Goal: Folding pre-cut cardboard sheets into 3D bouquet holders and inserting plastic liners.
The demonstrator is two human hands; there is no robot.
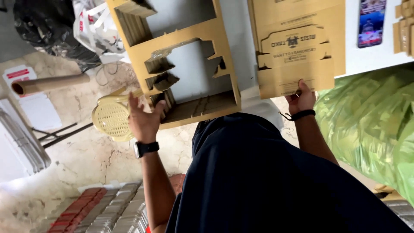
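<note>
Flat cardboard box blank (pixel 297 56) lies flat, right hand (pixel 302 100) pinching near edge

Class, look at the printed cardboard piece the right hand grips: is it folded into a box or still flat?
Flat: the printed cardboard piece lies spread on the white table, right hand pinching its near edge.
</note>
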